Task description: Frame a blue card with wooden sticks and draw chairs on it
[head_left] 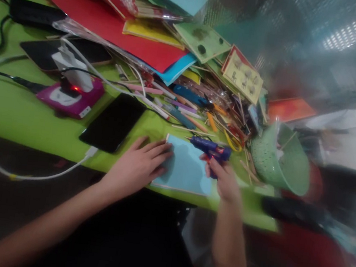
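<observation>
A light blue rectangular card (186, 169) lies at the front edge of the green-covered table. My left hand (143, 159) rests flat with fingers stretched out, its fingertips on the card's left edge. In my right hand (223, 174) is a dark blue glue gun (210, 148), held above the card's upper right part. The nozzle points to the left, and a small red light glows near the handle. My right fingers wrap round the grip, partly hiding it.
Left of my hands lie a black phone (114, 120) and a purple power adapter (71, 97) with cables. Pens, sticks and a blue tool (191, 95) clutter the middle. Coloured sheets, such as a red one (112, 33), pile behind. A green basket (281, 158) stands right.
</observation>
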`<state>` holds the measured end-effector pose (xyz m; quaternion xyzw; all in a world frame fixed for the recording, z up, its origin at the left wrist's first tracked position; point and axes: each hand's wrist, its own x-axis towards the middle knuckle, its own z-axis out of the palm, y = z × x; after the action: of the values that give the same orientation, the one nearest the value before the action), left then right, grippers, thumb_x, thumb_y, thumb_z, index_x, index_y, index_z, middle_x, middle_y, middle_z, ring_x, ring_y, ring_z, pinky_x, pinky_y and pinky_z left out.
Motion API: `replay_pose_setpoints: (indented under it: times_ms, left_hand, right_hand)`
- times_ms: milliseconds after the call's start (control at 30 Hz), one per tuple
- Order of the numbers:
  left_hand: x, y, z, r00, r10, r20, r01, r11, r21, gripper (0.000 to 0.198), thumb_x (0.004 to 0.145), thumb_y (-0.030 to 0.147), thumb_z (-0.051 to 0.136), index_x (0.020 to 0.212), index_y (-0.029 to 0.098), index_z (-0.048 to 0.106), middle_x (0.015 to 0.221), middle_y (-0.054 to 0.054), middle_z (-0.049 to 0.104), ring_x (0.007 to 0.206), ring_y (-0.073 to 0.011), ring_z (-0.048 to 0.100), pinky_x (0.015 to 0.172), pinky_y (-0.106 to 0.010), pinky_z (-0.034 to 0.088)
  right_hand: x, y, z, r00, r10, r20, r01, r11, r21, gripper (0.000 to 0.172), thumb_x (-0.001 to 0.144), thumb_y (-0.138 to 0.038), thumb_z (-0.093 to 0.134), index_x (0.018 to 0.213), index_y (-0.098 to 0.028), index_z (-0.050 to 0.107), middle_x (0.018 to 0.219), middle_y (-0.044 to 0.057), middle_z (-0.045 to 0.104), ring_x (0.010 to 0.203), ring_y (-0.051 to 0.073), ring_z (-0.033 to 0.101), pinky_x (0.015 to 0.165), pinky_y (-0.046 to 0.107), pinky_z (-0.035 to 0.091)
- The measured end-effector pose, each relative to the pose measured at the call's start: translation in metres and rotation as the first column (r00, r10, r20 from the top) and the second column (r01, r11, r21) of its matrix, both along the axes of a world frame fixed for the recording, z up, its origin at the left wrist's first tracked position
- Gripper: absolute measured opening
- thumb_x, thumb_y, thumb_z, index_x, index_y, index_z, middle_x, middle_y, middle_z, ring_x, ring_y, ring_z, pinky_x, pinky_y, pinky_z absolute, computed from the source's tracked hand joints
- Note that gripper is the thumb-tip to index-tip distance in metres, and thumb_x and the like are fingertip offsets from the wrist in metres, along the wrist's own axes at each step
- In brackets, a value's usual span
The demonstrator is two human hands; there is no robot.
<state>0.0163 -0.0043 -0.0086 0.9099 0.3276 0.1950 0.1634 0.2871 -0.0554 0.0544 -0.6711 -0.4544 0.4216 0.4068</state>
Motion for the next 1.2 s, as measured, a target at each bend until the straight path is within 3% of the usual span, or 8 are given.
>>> replay_pose_setpoints:
  times_ms: [100,300,700,967,1200]
  left_hand:
    - [0.000,0.000,-0.001,1.000,0.004,0.026,-0.004,1.000,-0.010,0.037,0.111,0.037,0.048,0.141,0.026,0.066,0.160,-0.008,0.059,0.150,-0.0298,0.054,0.124,-0.057,0.036]
    - [0.000,0.000,-0.001,0.999,-0.003,0.051,0.004,1.000,-0.009,0.036,0.110,0.037,0.051,0.141,0.024,0.066,0.158,-0.009,0.061,0.148,-0.0297,0.056,0.124,-0.057,0.036]
    - [0.000,0.001,0.000,0.994,-0.007,0.108,0.010,0.999,-0.031,0.033,0.107,0.034,0.056,0.136,0.025,0.070,0.156,-0.009,0.064,0.145,-0.0308,0.058,0.125,-0.058,0.038]
    - [0.000,0.000,0.000,0.998,-0.003,0.062,0.003,1.000,0.006,0.035,0.112,0.037,0.047,0.136,0.022,0.068,0.157,-0.008,0.062,0.146,-0.0297,0.057,0.121,-0.057,0.040]
    - [0.000,0.000,0.000,0.998,-0.002,0.062,0.001,1.000,0.006,0.034,0.111,0.037,0.050,0.136,0.021,0.067,0.157,-0.009,0.062,0.146,-0.0305,0.057,0.120,-0.058,0.039]
  right_hand:
    - [-0.010,0.013,0.001,0.994,0.083,0.065,-0.077,0.993,-0.087,0.042,0.086,-0.064,0.074,0.092,-0.023,0.076,0.065,-0.001,0.064,0.056,0.014,0.051,0.058,0.030,0.045]
    - [-0.022,0.025,0.007,0.982,0.138,0.132,-0.114,0.978,-0.175,0.043,0.082,-0.065,0.075,0.088,-0.022,0.071,0.056,-0.004,0.054,0.055,0.015,0.051,0.056,0.030,0.047]
    - [-0.019,0.025,-0.002,0.970,0.135,0.204,-0.096,0.976,-0.194,0.047,0.084,-0.068,0.072,0.087,-0.022,0.071,0.056,-0.004,0.054,0.055,0.016,0.053,0.058,0.032,0.047]
    - [-0.020,0.026,-0.005,0.967,0.131,0.220,-0.091,0.979,-0.182,0.047,0.084,-0.069,0.072,0.081,-0.022,0.067,0.055,-0.004,0.055,0.055,0.017,0.055,0.058,0.032,0.046]
    - [-0.021,0.026,-0.004,0.961,0.131,0.244,-0.085,0.978,-0.189,0.048,0.084,-0.070,0.072,0.080,-0.022,0.068,0.055,-0.003,0.056,0.054,0.017,0.054,0.056,0.033,0.046]
